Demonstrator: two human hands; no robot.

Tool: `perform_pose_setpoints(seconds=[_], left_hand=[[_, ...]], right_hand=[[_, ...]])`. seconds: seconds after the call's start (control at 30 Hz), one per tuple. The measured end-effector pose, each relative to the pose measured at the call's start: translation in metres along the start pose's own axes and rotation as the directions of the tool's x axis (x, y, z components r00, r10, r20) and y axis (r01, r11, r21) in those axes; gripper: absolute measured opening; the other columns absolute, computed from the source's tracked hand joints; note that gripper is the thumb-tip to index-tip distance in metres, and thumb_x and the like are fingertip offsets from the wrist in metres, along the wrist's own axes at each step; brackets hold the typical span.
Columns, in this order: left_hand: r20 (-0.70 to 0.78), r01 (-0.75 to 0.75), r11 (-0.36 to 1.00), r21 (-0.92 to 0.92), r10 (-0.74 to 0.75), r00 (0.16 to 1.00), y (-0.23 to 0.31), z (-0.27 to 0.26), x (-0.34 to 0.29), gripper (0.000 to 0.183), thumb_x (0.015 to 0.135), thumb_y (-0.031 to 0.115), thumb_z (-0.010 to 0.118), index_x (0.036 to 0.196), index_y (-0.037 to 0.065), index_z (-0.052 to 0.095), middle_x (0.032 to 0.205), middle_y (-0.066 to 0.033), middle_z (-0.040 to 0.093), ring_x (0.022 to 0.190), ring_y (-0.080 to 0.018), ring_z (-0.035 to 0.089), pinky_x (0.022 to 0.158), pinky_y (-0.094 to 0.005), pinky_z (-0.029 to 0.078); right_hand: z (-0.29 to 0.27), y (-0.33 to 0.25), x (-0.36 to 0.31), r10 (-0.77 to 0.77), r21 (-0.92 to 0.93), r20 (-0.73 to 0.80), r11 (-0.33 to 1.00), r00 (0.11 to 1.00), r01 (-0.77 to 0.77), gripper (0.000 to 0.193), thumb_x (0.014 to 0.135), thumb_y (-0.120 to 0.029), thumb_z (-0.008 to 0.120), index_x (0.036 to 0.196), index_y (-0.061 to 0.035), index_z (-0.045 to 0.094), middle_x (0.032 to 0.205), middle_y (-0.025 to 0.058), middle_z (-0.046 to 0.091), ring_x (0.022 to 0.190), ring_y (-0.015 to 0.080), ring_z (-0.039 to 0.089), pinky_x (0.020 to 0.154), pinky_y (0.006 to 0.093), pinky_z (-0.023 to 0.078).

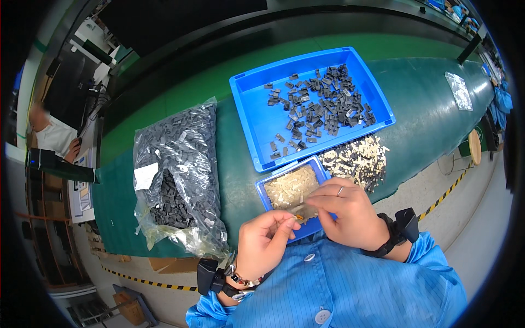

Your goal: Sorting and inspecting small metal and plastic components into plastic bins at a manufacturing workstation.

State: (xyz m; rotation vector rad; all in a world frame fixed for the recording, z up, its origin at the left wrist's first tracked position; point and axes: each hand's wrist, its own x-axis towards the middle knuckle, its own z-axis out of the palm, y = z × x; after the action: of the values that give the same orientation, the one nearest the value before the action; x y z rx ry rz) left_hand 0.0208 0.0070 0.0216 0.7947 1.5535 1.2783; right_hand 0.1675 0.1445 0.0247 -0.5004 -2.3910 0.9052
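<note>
My left hand (266, 239) is closed in a pinch, thumb against forefinger, on a small piece with an orange-yellow end (298, 217). My right hand (345, 213), with a ring on one finger, is just to its right. Its fingers are bent together over the near side of a small blue bin (261, 191); whatever lies between their tips is blurred and too small to name. Many small cream-coloured pieces (290, 187) fill that bin. Right behind it stands a large blue tray (249, 117) with loose black plastic parts (328, 98) scattered inside, mostly toward its right.
Left of the tray lies a large clear bag (178, 142) full of black parts, its mouth toward me. A mixed pile of cream and black pieces (363, 161) sits on the green mat (421, 109) beside the small bin. Another person (54, 131) is at far left.
</note>
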Motion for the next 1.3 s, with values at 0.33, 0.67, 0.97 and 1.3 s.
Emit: perform_pose_setpoints(seconds=[0.33, 0.67, 0.97, 1.3], left_hand=[[0.017, -0.066, 0.993, 0.1, 0.065, 0.998, 0.001, 0.004, 0.002, 0.01, 0.093, 0.002, 0.061, 0.099, -0.005, 0.064, 0.086, -0.0075, 0.069, 0.073, -0.0083, 0.062, 0.064, -0.0212, 0.051], [-0.014, -0.229, 0.917, 0.327, 0.247, 0.969, 0.013, 0.01, 0.006, 0.007, 0.087, 0.0, 0.067, 0.091, -0.005, 0.068, 0.081, -0.0112, 0.069, 0.072, -0.0131, 0.068, 0.062, -0.023, 0.052], [0.012, -0.228, 0.934, 0.274, 0.234, 0.972, 0.012, 0.009, 0.007, 0.009, 0.091, 0.001, 0.062, 0.091, -0.005, 0.067, 0.082, -0.0116, 0.069, 0.071, -0.0147, 0.067, 0.063, -0.0249, 0.052], [-0.114, -0.19, 0.92, 0.342, 0.241, 0.964, 0.011, 0.008, 0.006, 0.009, 0.088, 0.004, 0.065, 0.084, -0.003, 0.067, 0.076, -0.0085, 0.068, 0.065, -0.0105, 0.064, 0.058, -0.0241, 0.05]], right_hand=[[-0.005, -0.008, 0.003, 0.063, 0.283, 0.119, 0.954, 0.991, -0.095, 0.007, 0.076, -0.001, 0.066, 0.083, -0.0013, 0.067, 0.081, 0.011, 0.066, 0.078, 0.0305, 0.062, 0.072, 0.0383, 0.05], [-0.005, -0.01, 0.002, 0.105, 0.269, 0.138, 0.953, 0.985, -0.14, 0.002, 0.078, -0.002, 0.063, 0.079, -0.0028, 0.062, 0.076, 0.0111, 0.063, 0.076, 0.0323, 0.061, 0.07, 0.0395, 0.049], [-0.003, -0.009, 0.002, 0.094, 0.281, 0.155, 0.95, 0.983, -0.135, 0.002, 0.078, -0.001, 0.062, 0.08, -0.0028, 0.062, 0.077, 0.0115, 0.063, 0.076, 0.0328, 0.061, 0.07, 0.0399, 0.049], [-0.008, -0.006, -0.002, 0.128, 0.225, 0.102, 0.963, 0.987, -0.148, 0.005, 0.077, 0.0, 0.063, 0.081, -0.0032, 0.062, 0.078, 0.0108, 0.063, 0.076, 0.0316, 0.061, 0.069, 0.0396, 0.049]])
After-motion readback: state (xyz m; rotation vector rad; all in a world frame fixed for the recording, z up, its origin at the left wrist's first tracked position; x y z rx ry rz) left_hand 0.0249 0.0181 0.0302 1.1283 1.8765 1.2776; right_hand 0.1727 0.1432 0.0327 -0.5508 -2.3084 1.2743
